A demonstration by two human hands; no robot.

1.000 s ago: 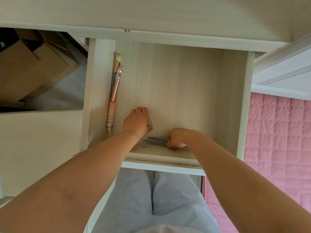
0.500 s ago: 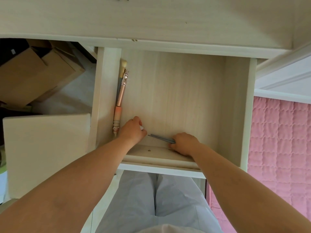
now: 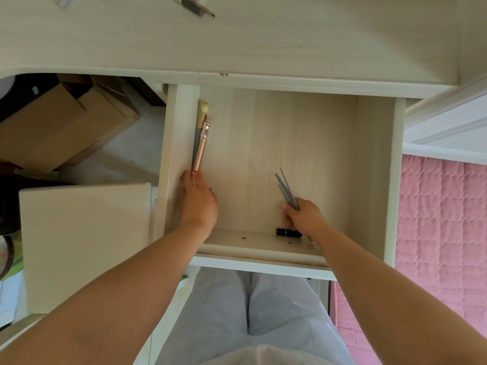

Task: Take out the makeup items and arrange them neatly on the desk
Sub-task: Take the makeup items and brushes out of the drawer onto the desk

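In the open drawer my left hand closes around the pink brush along its left wall, my right hand clamps grey tweezers above a black tube by the front edge.

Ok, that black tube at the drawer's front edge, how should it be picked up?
Pinch the black tube across its middle from above. It lies flat on its side against the drawer's front wall, its right end hidden behind the right hand, so only its top is open.
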